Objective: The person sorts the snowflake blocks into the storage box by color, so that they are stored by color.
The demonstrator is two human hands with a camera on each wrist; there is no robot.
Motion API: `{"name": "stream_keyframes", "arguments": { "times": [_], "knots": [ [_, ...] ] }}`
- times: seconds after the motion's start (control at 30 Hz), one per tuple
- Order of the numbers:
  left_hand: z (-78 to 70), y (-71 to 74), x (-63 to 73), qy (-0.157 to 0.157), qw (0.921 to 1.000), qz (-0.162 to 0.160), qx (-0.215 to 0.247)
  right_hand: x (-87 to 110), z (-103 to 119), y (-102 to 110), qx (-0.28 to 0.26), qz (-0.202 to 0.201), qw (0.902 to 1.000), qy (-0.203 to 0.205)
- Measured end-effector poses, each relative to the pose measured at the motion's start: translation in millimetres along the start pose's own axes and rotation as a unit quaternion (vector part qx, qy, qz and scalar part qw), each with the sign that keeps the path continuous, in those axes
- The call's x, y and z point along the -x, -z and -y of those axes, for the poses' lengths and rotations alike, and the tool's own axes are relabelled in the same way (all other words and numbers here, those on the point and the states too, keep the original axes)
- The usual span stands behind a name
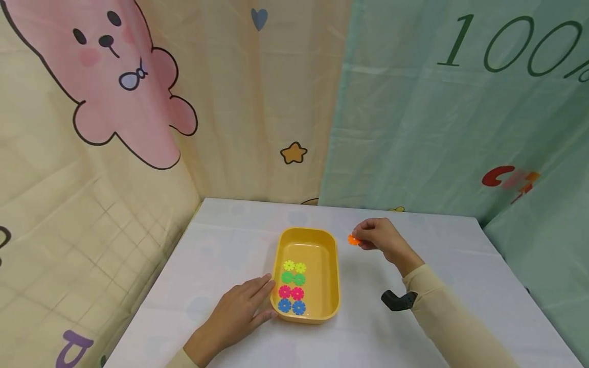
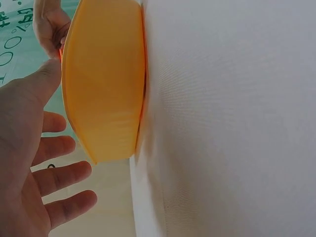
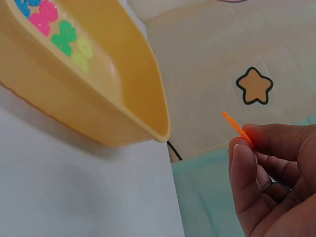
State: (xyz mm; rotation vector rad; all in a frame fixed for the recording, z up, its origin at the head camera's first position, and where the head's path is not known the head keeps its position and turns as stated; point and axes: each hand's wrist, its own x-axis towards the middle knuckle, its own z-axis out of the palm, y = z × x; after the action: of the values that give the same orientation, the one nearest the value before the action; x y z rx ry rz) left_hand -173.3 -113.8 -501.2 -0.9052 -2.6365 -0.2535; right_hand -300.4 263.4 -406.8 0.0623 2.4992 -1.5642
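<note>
A yellow tray (image 1: 322, 276) stands on the white table. In its left half lie pairs of small notched discs: yellow discs (image 1: 294, 266) at the top, then green discs (image 1: 293, 278), pink discs (image 1: 291, 292) and blue discs (image 1: 292, 306). My left hand (image 1: 239, 309) rests at the tray's left wall, its fingers extended, and the left wrist view shows them spread. Raised to the right of the tray, my right hand (image 1: 381, 238) pinches an orange notched disc (image 3: 236, 127) by its edge between thumb and forefinger.
The white table (image 1: 405, 352) runs back to a cream curtain (image 1: 257, 174) and a green curtain (image 1: 414, 153). A black device (image 1: 398, 300) is strapped at the right wrist, over the table.
</note>
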Motion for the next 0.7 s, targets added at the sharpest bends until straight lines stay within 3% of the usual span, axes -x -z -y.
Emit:
{"name": "stream_keyframes", "arguments": {
  "times": [0.33, 0.7],
  "knots": [
    [1.6, 2.3, -1.8, 0.003, 0.9999, 0.006, -0.011, -22.1, 23.1, -39.2, -0.012, 0.008, 0.9999, 0.003],
    [2.6, 5.1, 0.0, 0.014, 0.9997, 0.008, -0.016, -43.6, 33.2, -91.3, -0.073, 0.019, 0.9971, 0.005]
  ]
}}
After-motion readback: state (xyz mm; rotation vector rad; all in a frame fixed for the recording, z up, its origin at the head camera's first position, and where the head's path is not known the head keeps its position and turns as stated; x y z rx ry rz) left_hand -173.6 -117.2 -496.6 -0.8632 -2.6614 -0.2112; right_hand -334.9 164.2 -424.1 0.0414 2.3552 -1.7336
